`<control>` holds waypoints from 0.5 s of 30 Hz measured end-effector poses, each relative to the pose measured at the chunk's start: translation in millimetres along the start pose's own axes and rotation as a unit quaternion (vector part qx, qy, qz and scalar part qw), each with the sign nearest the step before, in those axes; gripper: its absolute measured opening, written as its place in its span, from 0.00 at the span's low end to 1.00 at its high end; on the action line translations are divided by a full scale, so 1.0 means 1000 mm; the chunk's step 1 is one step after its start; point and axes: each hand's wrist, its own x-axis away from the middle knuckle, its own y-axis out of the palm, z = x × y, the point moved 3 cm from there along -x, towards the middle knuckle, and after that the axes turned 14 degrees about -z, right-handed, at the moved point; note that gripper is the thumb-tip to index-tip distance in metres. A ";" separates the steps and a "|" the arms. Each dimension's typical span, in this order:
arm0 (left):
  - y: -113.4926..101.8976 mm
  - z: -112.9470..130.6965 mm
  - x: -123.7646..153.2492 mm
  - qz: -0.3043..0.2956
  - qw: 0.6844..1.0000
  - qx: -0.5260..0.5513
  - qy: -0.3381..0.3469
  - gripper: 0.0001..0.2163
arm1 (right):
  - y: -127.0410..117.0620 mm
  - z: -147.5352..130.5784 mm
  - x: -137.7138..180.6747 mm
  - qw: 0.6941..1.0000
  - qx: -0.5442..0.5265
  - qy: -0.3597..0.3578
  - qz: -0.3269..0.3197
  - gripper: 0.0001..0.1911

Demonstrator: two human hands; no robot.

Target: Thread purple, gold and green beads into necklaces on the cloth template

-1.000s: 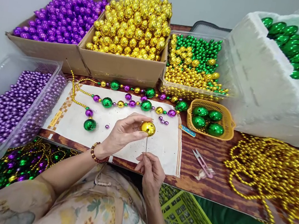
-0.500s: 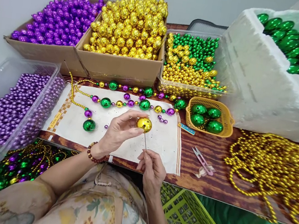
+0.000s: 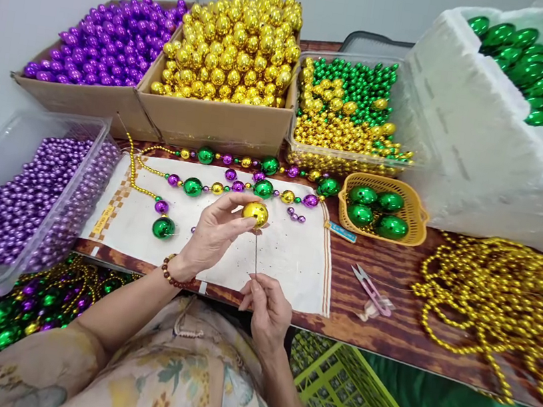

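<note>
Between the thumb and fingers of my left hand (image 3: 214, 232) is a large shiny gold bead (image 3: 255, 214), held above a white cloth (image 3: 138, 249). My right hand (image 3: 266, 310) pinches the lower end of a thin needle (image 3: 257, 255), whose top meets the underside of the bead; I cannot tell how far it goes in. Behind the hands lies a string of purple, green and gold beads (image 3: 263, 189). One end of it, with a large green bead (image 3: 164, 227), rests left of my left hand. A few small purple beads (image 3: 295, 215) sit on the cloth.
Boxes of purple (image 3: 107, 39) and gold beads (image 3: 233, 43) stand at the back. A yellow basket (image 3: 418, 217) holds large green beads. Pink-handled thread snips (image 3: 373, 292) and gold bead strands (image 3: 499, 309) lie right. A tub of small purple beads (image 3: 30, 196) stands left.
Both hands have shifted slightly left together with the gold bead and the needle, and the bead sits a little higher. The grips look the same.
</note>
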 end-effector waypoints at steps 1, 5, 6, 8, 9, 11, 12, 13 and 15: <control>0.000 0.000 0.000 0.004 1.000 0.000 0.002 0.12 | 0.001 0.001 0.001 1.000 0.005 -0.003 0.001 0.09; 0.002 -0.006 0.000 0.001 1.000 -0.003 -0.001 0.13 | 0.004 0.005 0.003 1.000 0.021 -0.002 0.014 0.09; 0.003 -0.007 0.001 0.000 1.000 -0.005 -0.003 0.13 | 0.004 0.005 0.003 1.000 0.022 0.001 0.015 0.09; 0.005 -0.010 0.002 0.000 1.000 -0.008 0.000 0.14 | 0.004 0.003 0.000 1.000 0.025 0.000 0.012 0.10; 0.006 -0.010 0.003 0.001 1.000 -0.010 0.004 0.14 | 0.004 0.002 -0.002 1.000 0.030 -0.007 0.007 0.10; 0.006 -0.010 0.004 -0.001 1.000 -0.010 0.013 0.14 | 0.004 -0.002 -0.004 0.998 0.049 -0.028 -0.008 0.10; 0.007 -0.010 0.004 -0.004 1.000 -0.009 0.017 0.14 | 0.004 -0.004 -0.005 0.997 0.060 -0.037 -0.015 0.09; 0.007 -0.009 0.004 -0.009 1.000 -0.008 0.018 0.14 | 0.004 -0.005 -0.006 0.997 0.066 -0.043 -0.019 0.09; 0.007 -0.008 0.005 -0.019 1.000 -0.011 0.022 0.14 | 0.004 -0.005 -0.006 0.997 0.063 -0.038 -0.016 0.08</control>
